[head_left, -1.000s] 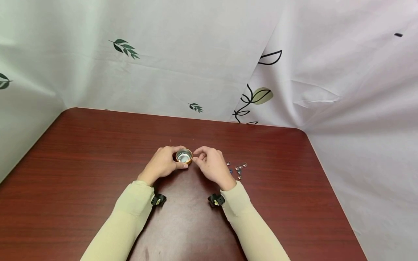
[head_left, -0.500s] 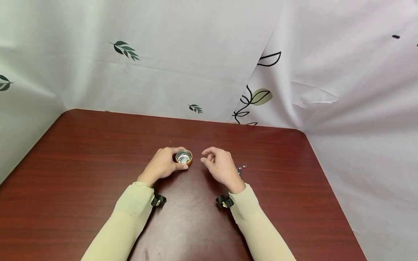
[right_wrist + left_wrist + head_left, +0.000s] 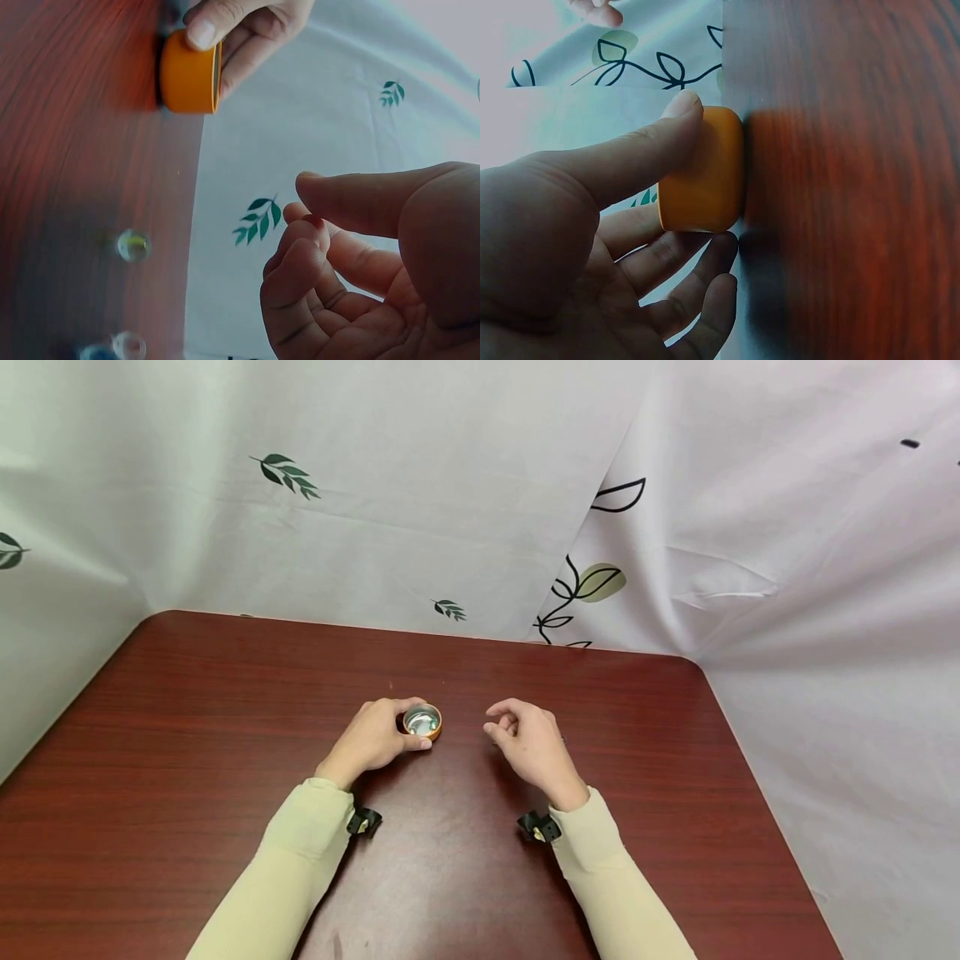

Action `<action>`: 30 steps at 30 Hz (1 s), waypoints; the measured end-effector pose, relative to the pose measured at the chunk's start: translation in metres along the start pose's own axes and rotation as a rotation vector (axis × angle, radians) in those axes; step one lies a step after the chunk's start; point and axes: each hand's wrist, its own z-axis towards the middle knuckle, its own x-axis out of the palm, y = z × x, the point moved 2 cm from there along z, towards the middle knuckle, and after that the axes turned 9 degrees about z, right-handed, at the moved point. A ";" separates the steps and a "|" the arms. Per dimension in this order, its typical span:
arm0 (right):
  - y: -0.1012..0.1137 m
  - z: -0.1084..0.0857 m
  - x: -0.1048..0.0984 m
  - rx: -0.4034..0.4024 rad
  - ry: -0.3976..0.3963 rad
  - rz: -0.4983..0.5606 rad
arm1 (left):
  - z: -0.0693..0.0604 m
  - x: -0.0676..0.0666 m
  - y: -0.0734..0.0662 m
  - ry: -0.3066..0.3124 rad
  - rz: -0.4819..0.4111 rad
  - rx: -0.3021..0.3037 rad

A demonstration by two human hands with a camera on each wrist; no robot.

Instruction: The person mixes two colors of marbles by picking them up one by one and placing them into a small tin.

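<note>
A small round orange tin point(image 3: 422, 722) with a shiny silver inside stands upright on the table. My left hand point(image 3: 372, 733) grips its side, thumb on the near wall point(image 3: 705, 169) and fingers around the far side. Glints show inside, but I cannot tell what lies there. Right of the tin and apart from it, my right hand point(image 3: 531, 745) hovers with loosely curled fingers; I see nothing held between them. In the right wrist view, a clear glass marble with a yellow-green core point(image 3: 133, 245), another clear marble point(image 3: 129, 346) and a blue one point(image 3: 96, 352) lie on the table.
The dark red wooden table point(image 3: 247, 693) has rounded far corners. A pale curtain point(image 3: 360, 552) with leaf prints hangs behind it and at both sides. Black camera mounts point(image 3: 364, 822) sit at both wrists.
My right hand has moved away from the tin to the right, and now hides nearly all the marbles in the head view. My left hand and the tin have stayed put.
</note>
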 end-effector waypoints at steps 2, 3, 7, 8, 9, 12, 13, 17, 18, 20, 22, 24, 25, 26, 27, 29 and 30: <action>-0.002 -0.001 -0.003 -0.001 -0.005 -0.005 | 0.000 0.000 0.000 0.000 0.003 0.002; -0.003 -0.001 -0.005 -0.001 -0.007 -0.008 | 0.000 0.000 0.000 0.000 0.005 0.004; -0.007 -0.004 -0.012 0.002 -0.012 -0.012 | 0.000 0.001 0.000 -0.003 0.011 0.009; -0.007 -0.004 -0.013 0.004 -0.013 -0.012 | 0.000 0.001 0.000 -0.004 0.011 0.010; -0.009 -0.005 -0.015 0.004 -0.014 -0.013 | 0.000 0.001 0.000 -0.005 0.010 0.011; -0.011 -0.007 -0.019 0.004 -0.016 -0.016 | 0.000 0.001 0.000 -0.006 0.006 0.012; -0.012 -0.008 -0.020 0.005 -0.016 -0.017 | 0.000 0.002 0.001 -0.005 0.004 0.010; -0.015 -0.010 -0.025 0.020 -0.015 -0.012 | 0.000 0.002 0.001 -0.007 0.001 0.007; -0.015 -0.011 -0.026 0.028 -0.014 -0.010 | 0.000 0.001 0.001 -0.007 0.001 0.005; -0.017 -0.012 -0.028 0.038 -0.011 -0.010 | 0.000 0.001 0.001 -0.007 0.002 0.003; -0.019 -0.012 -0.031 0.046 -0.015 -0.011 | 0.000 0.001 0.001 -0.005 0.003 0.002; -0.021 -0.013 -0.033 0.046 -0.023 -0.018 | 0.000 0.001 0.001 -0.003 0.004 0.001; -0.022 -0.013 -0.034 0.047 -0.028 -0.019 | 0.000 0.001 0.001 -0.002 0.004 0.001; -0.023 -0.014 -0.036 0.049 -0.033 -0.019 | 0.000 0.001 0.001 -0.001 0.005 0.000; -0.023 -0.014 -0.037 0.051 -0.037 -0.020 | 0.000 0.001 0.001 0.000 0.006 -0.001; -0.026 -0.015 -0.039 0.063 -0.043 -0.021 | 0.000 0.001 0.001 0.002 0.008 -0.003; -0.027 -0.016 -0.040 0.070 -0.045 -0.023 | 0.000 0.000 0.001 0.004 0.008 -0.004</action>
